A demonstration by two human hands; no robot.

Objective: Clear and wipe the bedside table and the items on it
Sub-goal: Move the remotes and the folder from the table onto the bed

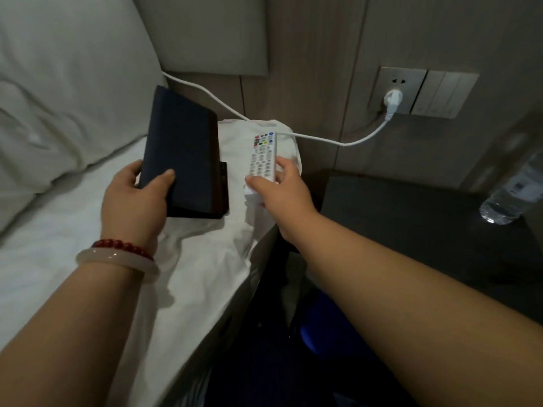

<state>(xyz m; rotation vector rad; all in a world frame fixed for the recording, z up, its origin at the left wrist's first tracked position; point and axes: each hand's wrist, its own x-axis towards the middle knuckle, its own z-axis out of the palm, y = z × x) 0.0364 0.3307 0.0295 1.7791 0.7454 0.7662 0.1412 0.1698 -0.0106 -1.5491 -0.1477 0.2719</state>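
Note:
My left hand (138,198) grips the near corner of a dark flat folder (185,154), thumb on top, holding it tilted above the white bed sheet (202,259). A second dark item (224,183) peeks out from under the folder's right edge. My right hand (282,189) pinches the lower end of a white remote control (263,158) with coloured buttons, over the bed's corner. The dark bedside table (411,218) stands at the right, apart from both hands.
A clear plastic water bottle (511,195) stands at the table's far right. A white cable (323,139) runs from a plug in the wall socket (393,101) across to the bed head. White pillows (58,98) lie at the left. Something blue (320,333) sits on the floor.

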